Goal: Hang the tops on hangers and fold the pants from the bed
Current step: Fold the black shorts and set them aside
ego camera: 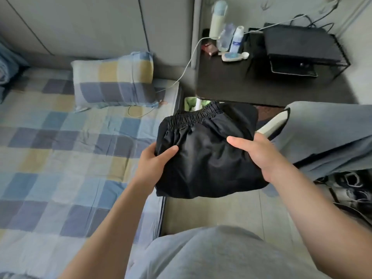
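Note:
A folded pair of black pants (205,156) with an elastic waistband hangs in the air between the bed and the floor gap. My left hand (155,160) grips its left edge, thumb on top. My right hand (259,156) grips its right edge, thumb on top, fingers hidden underneath. The bed (60,150) with a blue, yellow and grey checked sheet lies to the left; no other clothes show on the visible part. A light grey garment (330,135) is draped over something at the right.
A checked pillow (114,83) lies at the bed's head with a white cable (189,63) running to it. A dark side table (241,83) holds bottles and a black wire rack (302,49). Shoes (352,188) sit on the floor at right.

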A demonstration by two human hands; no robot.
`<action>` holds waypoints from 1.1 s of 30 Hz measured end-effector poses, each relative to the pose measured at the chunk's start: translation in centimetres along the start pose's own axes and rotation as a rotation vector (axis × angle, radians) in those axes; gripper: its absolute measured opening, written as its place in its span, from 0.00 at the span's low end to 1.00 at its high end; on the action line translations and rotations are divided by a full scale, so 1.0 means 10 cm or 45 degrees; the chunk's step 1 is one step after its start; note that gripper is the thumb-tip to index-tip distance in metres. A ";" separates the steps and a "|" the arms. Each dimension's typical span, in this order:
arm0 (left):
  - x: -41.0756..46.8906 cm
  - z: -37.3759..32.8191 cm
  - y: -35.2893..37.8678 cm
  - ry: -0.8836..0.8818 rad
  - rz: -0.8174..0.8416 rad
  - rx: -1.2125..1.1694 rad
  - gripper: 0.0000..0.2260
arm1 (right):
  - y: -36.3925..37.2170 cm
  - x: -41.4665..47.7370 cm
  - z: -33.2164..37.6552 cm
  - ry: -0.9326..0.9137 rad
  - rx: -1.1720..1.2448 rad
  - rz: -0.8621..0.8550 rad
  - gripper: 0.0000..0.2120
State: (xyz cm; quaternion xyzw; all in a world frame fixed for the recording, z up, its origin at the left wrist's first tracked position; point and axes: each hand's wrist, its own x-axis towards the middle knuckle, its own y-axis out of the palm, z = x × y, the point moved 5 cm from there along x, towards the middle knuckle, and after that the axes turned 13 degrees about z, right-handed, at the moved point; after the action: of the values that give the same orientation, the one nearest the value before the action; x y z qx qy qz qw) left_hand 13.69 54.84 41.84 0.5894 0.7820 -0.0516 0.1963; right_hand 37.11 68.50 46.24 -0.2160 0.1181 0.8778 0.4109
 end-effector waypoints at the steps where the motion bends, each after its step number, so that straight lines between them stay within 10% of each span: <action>1: 0.08 -0.07 0.26 0.020 0.051 0.023 0.09 | -0.24 -0.14 0.02 -0.034 0.022 -0.011 0.37; 8: 0.55 -0.22 2.29 0.090 0.347 0.113 0.13 | -2.13 -1.12 -0.13 -0.153 0.113 -0.261 0.18; 19: 0.94 -0.14 5.35 0.042 1.018 0.393 0.11 | -4.20 -2.82 -1.05 -0.109 0.436 -0.888 0.37; 33: 1.54 0.55 8.24 -0.159 1.581 0.821 0.08 | -5.47 -3.58 -2.10 -0.171 1.028 -1.492 0.27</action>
State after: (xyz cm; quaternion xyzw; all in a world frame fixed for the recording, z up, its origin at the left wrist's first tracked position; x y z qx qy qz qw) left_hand 89.17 91.70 43.54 0.9517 0.2336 -0.1931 0.0495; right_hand 105.67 71.11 43.26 -0.0204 0.2727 0.4118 0.8693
